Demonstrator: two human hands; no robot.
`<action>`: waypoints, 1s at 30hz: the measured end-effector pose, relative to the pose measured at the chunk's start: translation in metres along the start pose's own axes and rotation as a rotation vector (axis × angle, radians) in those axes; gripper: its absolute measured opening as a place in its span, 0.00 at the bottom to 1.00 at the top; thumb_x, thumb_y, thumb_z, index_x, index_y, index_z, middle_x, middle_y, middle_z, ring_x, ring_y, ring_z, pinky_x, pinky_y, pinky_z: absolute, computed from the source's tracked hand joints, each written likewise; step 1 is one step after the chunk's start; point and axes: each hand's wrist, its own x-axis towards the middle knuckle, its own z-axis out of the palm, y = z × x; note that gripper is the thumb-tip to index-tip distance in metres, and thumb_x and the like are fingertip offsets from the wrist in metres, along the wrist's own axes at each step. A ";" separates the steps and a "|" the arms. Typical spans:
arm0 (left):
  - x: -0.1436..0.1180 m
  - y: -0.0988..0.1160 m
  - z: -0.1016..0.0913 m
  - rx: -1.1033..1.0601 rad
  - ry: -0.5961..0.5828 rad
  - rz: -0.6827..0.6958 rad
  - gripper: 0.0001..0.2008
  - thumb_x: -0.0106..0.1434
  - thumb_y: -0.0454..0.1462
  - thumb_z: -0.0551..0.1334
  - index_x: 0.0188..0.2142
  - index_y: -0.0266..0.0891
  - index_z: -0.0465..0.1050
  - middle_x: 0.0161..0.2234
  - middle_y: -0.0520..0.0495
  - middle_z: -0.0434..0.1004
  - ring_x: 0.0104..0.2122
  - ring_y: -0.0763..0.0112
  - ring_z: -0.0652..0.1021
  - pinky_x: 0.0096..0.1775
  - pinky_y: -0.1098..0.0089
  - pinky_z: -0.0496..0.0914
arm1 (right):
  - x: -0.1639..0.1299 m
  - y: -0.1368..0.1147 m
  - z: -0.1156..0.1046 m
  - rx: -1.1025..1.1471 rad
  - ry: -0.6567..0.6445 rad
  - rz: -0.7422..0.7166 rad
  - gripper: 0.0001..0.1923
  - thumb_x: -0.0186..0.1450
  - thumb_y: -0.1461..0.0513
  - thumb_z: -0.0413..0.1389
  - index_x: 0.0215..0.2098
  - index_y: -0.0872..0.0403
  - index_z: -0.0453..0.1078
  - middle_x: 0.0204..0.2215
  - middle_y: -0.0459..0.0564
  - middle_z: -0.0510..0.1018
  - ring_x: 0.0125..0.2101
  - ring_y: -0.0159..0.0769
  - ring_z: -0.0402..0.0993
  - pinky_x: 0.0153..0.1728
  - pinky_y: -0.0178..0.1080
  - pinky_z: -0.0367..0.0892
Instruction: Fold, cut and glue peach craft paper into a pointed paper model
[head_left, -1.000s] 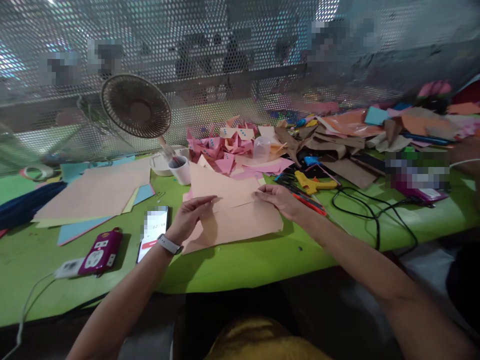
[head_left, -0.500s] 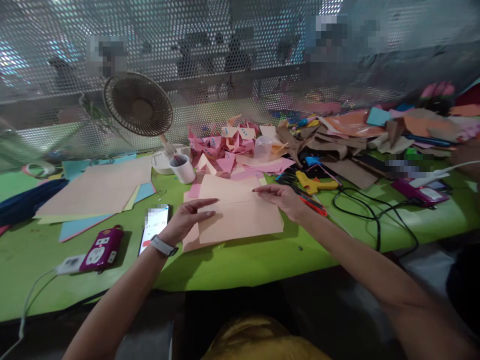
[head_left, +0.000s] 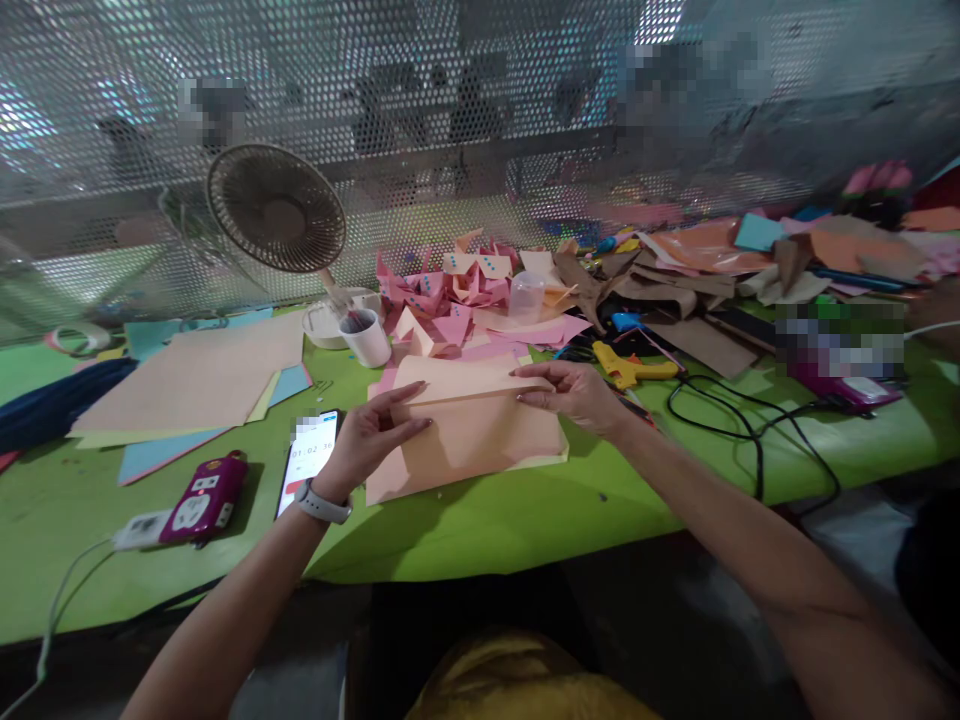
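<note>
A peach sheet of paper lies on top of other peach paper, its near edge raised and casting a shadow below. At the right end of that edge, my right hand pinches the sheet between thumb and fingers. My left hand holds the left end, index finger above the edge and thumb below it. A grey-banded watch is on my left wrist. Beside that wrist lies a phone with a running timer.
A white cup stands before a fan. Folded pink paper pieces are heaped behind. A yellow glue gun and black cable lie right. Stacked paper sheets and a purple power adapter are left.
The top sheet's near edge has risen off the paper below. My right thumb has come down under that edge, and my left hand has shifted slightly left.
</note>
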 end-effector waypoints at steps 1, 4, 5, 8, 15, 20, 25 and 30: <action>0.000 0.000 -0.001 0.025 0.014 0.026 0.31 0.54 0.43 0.72 0.57 0.40 0.71 0.37 0.47 0.81 0.33 0.71 0.78 0.34 0.71 0.75 | 0.001 0.000 0.000 0.011 0.010 -0.019 0.22 0.47 0.58 0.72 0.40 0.52 0.80 0.39 0.48 0.81 0.37 0.34 0.78 0.42 0.38 0.74; -0.001 0.000 -0.003 0.135 0.052 0.132 0.29 0.56 0.44 0.71 0.56 0.40 0.73 0.41 0.45 0.82 0.34 0.69 0.79 0.35 0.70 0.75 | 0.002 0.000 0.000 0.048 0.029 -0.068 0.21 0.47 0.58 0.72 0.40 0.50 0.80 0.43 0.48 0.81 0.41 0.35 0.78 0.47 0.41 0.74; -0.001 -0.001 -0.004 0.169 0.067 0.165 0.27 0.56 0.45 0.70 0.54 0.40 0.75 0.43 0.44 0.82 0.34 0.69 0.79 0.35 0.70 0.75 | 0.002 0.000 0.000 0.052 0.030 -0.082 0.20 0.47 0.57 0.72 0.39 0.50 0.80 0.43 0.48 0.81 0.41 0.35 0.78 0.47 0.41 0.74; -0.001 -0.002 -0.006 0.219 0.108 0.218 0.24 0.56 0.47 0.69 0.50 0.39 0.77 0.44 0.42 0.82 0.33 0.68 0.79 0.32 0.70 0.74 | 0.002 0.001 -0.001 0.036 0.028 -0.120 0.18 0.49 0.56 0.71 0.37 0.50 0.80 0.40 0.49 0.82 0.39 0.35 0.79 0.47 0.43 0.74; -0.001 0.019 -0.006 0.650 0.042 0.325 0.30 0.56 0.52 0.68 0.54 0.41 0.75 0.34 0.45 0.78 0.27 0.70 0.73 0.28 0.70 0.70 | 0.001 -0.059 0.001 -0.480 0.081 -0.575 0.11 0.63 0.59 0.61 0.43 0.50 0.78 0.41 0.49 0.82 0.41 0.38 0.78 0.43 0.41 0.73; -0.002 0.045 0.001 0.490 0.066 0.330 0.26 0.60 0.52 0.64 0.54 0.42 0.74 0.49 0.40 0.76 0.47 0.58 0.76 0.48 0.60 0.71 | -0.002 -0.124 0.028 -1.158 -0.142 -0.918 0.24 0.69 0.66 0.51 0.63 0.51 0.62 0.42 0.52 0.81 0.44 0.40 0.75 0.47 0.46 0.68; 0.015 0.044 0.011 -0.275 -0.112 -0.049 0.31 0.66 0.58 0.50 0.54 0.39 0.71 0.46 0.39 0.79 0.47 0.54 0.78 0.45 0.57 0.73 | -0.001 -0.126 0.086 -1.538 -0.430 -0.911 0.28 0.69 0.72 0.43 0.67 0.56 0.54 0.35 0.53 0.81 0.35 0.39 0.76 0.40 0.45 0.68; 0.030 0.018 0.014 -0.379 -0.192 -0.251 0.29 0.63 0.59 0.53 0.47 0.40 0.74 0.36 0.44 0.79 0.35 0.61 0.79 0.34 0.64 0.74 | -0.001 -0.099 0.124 -1.678 -0.539 -0.784 0.28 0.67 0.71 0.47 0.65 0.61 0.57 0.39 0.60 0.81 0.37 0.42 0.77 0.38 0.44 0.68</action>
